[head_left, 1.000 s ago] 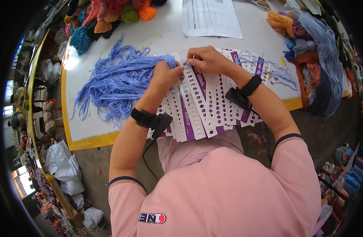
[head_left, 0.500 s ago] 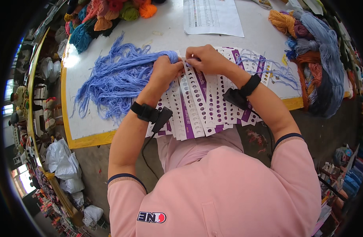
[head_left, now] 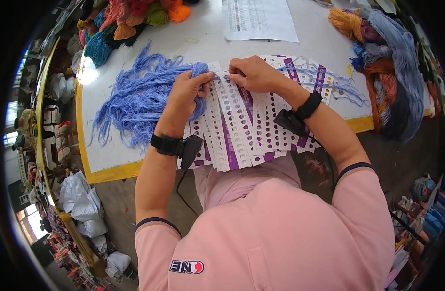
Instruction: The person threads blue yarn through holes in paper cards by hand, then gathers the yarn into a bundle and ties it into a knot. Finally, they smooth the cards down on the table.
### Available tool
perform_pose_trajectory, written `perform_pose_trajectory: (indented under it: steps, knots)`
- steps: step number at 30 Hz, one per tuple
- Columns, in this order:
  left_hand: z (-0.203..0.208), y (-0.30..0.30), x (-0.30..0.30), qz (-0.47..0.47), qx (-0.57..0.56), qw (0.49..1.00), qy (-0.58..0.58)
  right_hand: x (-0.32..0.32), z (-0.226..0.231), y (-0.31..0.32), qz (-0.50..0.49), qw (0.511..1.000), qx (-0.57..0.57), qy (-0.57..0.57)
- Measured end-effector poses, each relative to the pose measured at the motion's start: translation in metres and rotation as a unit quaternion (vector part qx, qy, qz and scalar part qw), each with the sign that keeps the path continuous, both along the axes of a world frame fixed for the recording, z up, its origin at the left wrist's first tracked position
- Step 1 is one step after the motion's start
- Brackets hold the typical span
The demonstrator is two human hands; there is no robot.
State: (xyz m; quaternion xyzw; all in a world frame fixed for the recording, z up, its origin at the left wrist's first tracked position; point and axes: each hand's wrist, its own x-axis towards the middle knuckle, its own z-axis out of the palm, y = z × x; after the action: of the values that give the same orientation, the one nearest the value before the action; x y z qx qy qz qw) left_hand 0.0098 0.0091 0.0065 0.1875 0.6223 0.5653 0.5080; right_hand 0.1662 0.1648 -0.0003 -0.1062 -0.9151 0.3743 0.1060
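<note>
A loose heap of periwinkle-blue yarn (head_left: 135, 97) lies on the left of the table. My left hand (head_left: 189, 91) is closed on a looped bundle of it, thumb and fingertips pinched at the left edge of the cards. Several long white thread cards (head_left: 237, 131) with purple bands and rows of round holes overlap, sticking out over the table's near edge. Over their upper end my right hand (head_left: 254, 74) is closed, thumb against fingertips; what it pinches is too small to make out. Thin blue strands (head_left: 329, 83) trail across the cards to its right.
Colourful yarn hanks (head_left: 120, 22) are piled at the far left. More hanks (head_left: 394, 68), blue, orange and dark, hang over the right edge. A printed sheet (head_left: 260, 22) lies at the back of the white, yellow-edged table (head_left: 193, 41). White plastic bags (head_left: 81, 199) stand at the left.
My left hand has moved a little left, away from my right hand, and the yarn bundle now bunches round it. My right hand has stayed almost in place above the cards.
</note>
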Motion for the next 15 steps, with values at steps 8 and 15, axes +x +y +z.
perform_pose_trajectory:
  steps: [8, 15]
  knots:
    - [0.014, 0.008, 0.019, 0.005, -0.102, 0.978, 0.182, 0.002, 0.002, -0.002, -0.004, 1.0, 0.003, -0.001]
    - [0.012, -0.002, 0.004, 0.04, 0.092, 0.978, -0.182, 0.001, 0.002, -0.002, 0.022, 0.999, 0.028, -0.024]
